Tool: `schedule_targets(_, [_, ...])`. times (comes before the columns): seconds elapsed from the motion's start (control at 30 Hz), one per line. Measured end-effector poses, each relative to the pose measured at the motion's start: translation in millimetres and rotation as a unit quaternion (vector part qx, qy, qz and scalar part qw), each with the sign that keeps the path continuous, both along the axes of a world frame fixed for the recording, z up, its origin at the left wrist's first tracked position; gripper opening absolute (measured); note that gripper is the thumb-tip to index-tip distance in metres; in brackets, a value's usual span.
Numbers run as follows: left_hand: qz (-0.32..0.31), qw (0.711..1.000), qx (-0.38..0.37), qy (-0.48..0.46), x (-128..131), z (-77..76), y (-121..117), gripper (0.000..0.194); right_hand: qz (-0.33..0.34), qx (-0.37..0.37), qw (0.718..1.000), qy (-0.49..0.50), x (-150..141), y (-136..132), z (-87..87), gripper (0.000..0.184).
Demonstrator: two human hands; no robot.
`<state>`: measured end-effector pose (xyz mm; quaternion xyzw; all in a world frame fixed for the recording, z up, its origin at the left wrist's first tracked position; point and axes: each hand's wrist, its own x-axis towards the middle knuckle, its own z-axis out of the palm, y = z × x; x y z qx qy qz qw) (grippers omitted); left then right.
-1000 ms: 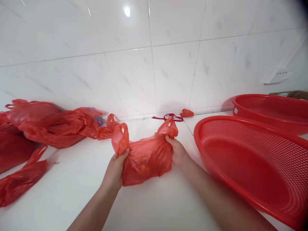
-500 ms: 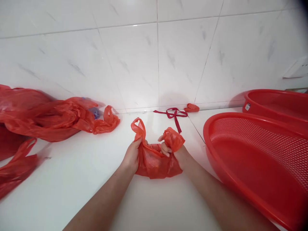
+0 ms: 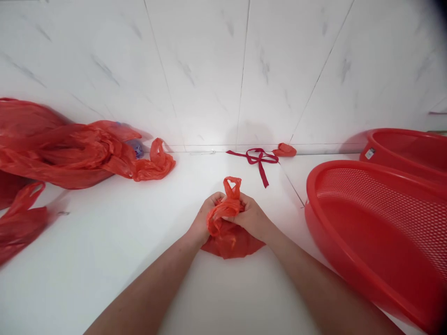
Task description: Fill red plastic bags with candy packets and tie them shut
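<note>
Head view: both hands were on the red plastic bag [image 3: 232, 246], front and centre over the white surface [image 3: 139, 228], between the pile of red bags [image 3: 73, 156] and the perforated red basket [image 3: 370, 242]. The left hand [image 3: 204, 219] gripped the bunched top from its side, fingertips partly hidden by plastic; the right hand [image 3: 255, 216] pinched the same bunch opposite, thumb across the front. One handle loop [image 3: 236, 191] stuck up between them, and the lower bag hung slack and creased. Couldn't tell what was inside.

My read: the step was working the gathered top. Doing it well called for a light pinch — thin film looked easy to tear — with the loop kept clear of the fingers and the pull kept even on both sides. Firm on one side, adjust with the other; both slackening together would likely have let the bunch spring apart.

Vs a second earlier: the bag was spread wide then, two loops standing well apart, a hand at each end. By now the hands had closed in and the top was crumpled between them — much narrower. Pile and basket looked undisturbed; the camera had shifted.
</note>
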<state>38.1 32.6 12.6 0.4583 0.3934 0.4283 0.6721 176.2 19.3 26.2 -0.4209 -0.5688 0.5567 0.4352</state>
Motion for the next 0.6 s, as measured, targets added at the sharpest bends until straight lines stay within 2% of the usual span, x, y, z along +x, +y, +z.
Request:
schedule_targets(0.07, [0.017,0.998,0.043,0.034,-2,-0.1,-5,0.036,-0.029,-0.014,0.999,0.021,1,3,-3.7,0.017])
schedule_targets(0.1, [0.05,0.994,0.087,0.048,-3,0.1,-7,0.042,-0.043,-0.023,0.998,0.031,3,4,-5.6,0.016])
schedule_targets(0.13, [0.095,0.982,0.152,0.064,-4,0.4,-10,0.046,-0.051,-0.032,0.997,0.043,4,6,-7.3,0.016])
schedule_targets(0.17, [0.14,0.958,0.237,0.087,-6,0.8,-12,0.051,-0.053,-0.037,0.996,0.055,5,7,-8.8,0.016])
schedule_targets(0.2, [0.173,0.919,0.333,0.119,-7,1.1,-13,0.058,-0.049,-0.04,0.996,0.065,6,9,-10.1,0.016])
schedule_targets(0.27, [0.186,0.813,0.506,0.218,-10,1.3,-12,0.071,-0.033,-0.042,0.996,0.077,8,11,-12.1,0.017])
schedule_targets(0.3, [0.17,0.762,0.561,0.275,-11,1.1,-10,0.073,-0.023,-0.045,0.996,0.079,10,12,-12.9,0.017])
schedule_targets(0.33, [0.146,0.726,0.589,0.324,-13,0.7,-8,0.069,-0.015,-0.048,0.996,0.079,11,12,-13.7,0.016])
schedule_targets(0.37, [0.119,0.709,0.593,0.363,-14,0.0,-5,0.06,-0.011,-0.053,0.995,0.081,13,13,-14.3,0.015])
schedule_targets(0.4, [0.095,0.711,0.578,0.389,-15,-0.6,-2,0.05,-0.008,-0.058,0.995,0.083,15,14,-14.8,0.014])
schedule_targets(0.43, [0.078,0.726,0.553,0.401,-17,-1.1,0,0.041,-0.005,-0.063,0.994,0.086,18,15,-15.0,0.013])
schedule_targets(0.5, [0.062,0.772,0.496,0.393,-19,-1.2,4,0.028,0.009,-0.069,0.993,0.095,24,15,-14.4,0.012])
schedule_targets(0.6, [0.06,0.839,0.415,0.348,-21,0.9,3,0.025,0.06,-0.079,0.987,0.128,33,14,-11.7,0.022])
